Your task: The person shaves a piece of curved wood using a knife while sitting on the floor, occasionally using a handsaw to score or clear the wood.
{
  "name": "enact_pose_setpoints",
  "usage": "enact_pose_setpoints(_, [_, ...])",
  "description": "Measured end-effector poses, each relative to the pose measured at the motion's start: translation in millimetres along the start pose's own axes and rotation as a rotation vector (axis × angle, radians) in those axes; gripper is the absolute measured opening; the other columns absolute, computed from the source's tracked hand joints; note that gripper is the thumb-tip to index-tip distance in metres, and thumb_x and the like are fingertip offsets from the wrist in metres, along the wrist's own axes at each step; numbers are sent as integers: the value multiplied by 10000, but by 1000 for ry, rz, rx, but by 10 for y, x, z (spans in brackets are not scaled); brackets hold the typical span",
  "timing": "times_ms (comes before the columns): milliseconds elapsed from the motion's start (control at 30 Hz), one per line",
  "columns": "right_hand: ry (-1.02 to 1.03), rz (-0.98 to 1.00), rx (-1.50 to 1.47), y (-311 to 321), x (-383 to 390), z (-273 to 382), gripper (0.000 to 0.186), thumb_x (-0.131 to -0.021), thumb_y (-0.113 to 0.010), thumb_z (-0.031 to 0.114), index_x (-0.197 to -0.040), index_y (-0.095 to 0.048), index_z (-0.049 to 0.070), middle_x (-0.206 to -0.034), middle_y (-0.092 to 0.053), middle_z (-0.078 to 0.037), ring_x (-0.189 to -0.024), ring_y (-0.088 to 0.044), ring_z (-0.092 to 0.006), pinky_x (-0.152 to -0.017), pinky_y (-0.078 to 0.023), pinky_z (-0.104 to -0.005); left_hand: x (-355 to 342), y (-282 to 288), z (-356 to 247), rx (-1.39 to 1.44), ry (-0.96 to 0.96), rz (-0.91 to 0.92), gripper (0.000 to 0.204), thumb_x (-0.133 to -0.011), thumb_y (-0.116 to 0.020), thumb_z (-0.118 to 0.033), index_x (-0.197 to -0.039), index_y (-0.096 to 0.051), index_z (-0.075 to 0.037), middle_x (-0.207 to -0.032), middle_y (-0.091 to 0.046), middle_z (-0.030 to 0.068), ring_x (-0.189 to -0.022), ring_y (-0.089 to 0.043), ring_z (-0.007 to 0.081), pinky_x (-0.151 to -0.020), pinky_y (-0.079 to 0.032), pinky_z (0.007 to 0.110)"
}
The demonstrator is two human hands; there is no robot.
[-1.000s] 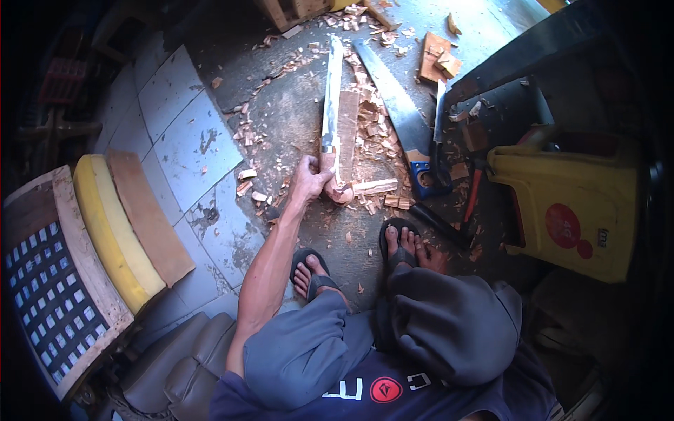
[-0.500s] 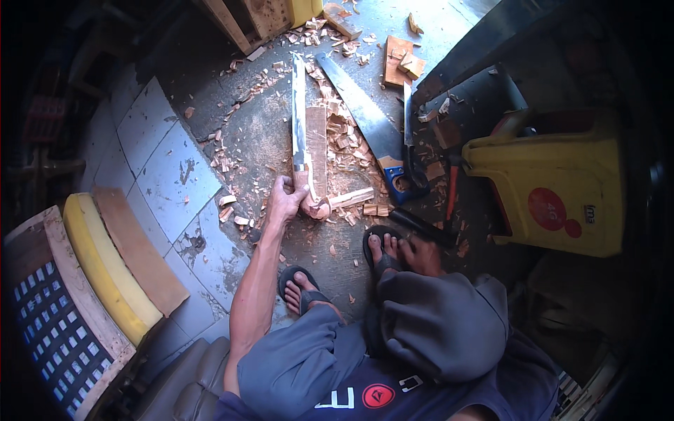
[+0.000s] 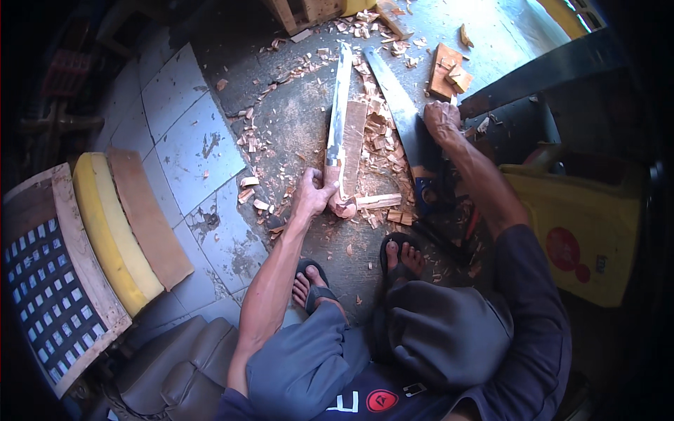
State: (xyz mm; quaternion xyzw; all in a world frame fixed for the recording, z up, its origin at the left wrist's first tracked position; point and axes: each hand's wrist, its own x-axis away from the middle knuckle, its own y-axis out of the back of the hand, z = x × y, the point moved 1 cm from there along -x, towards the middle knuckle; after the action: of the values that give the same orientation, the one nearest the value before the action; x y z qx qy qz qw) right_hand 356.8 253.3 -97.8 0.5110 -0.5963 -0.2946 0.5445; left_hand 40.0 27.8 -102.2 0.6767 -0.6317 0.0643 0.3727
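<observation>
From afar, I see the left hand [image 3: 311, 194] pinching the handle [image 3: 333, 174] of a long knife [image 3: 339, 105], while the right hand [image 3: 442, 121], its grip unclear to me, risks cuts by brushing the saw [image 3: 394, 91].

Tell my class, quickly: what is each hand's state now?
Left hand: closed, holding the long knife.
Right hand: closed by the saw; what it holds, if anything, cannot be told.

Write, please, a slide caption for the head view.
Among wood chips, the left hand holds a long blade by its wooden handle; the right hand is beside a handsaw.
</observation>
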Motion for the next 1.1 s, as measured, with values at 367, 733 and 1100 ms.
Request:
enact_pose_setpoints(367, [450, -165, -1037, 342, 1295, 1010, 176, -999, -567, 128, -1131, -633, 33, -981, -671, -205, -888, -671, -368, -773, -536, -484, -9, -49, -46, 44, -45, 32, 460, -841, -819, -263, -1106, -584, 30, -906, -672, 117, -801, -626, 178, -727, -520, 335])
enact_pose_setpoints(733, [516, -232, -1016, 238, 1386, 1366, 167, -947, -631, 112, -1067, -659, -1, -917, -677, -217, -832, -685, -430, -730, -558, -486, -13, -51, 9, 44, -40, 10, 483, -819, -838, -335, -1070, -595, -2, -920, -680, 119, -815, -641, 220, -750, -523, 369])
enact_pose_setpoints(1100, [494, -234, -1025, 181, 1354, 1452, 131, -915, -633, 93, -968, -667, -23, -893, -650, -236, -826, -665, -423, -741, -544, -509, 30, -22, -84, 4, -65, 12, 471, -842, -825, -274, -1115, -587, 27, -949, -677, 129, -834, -643, 197, -761, -533, 347])
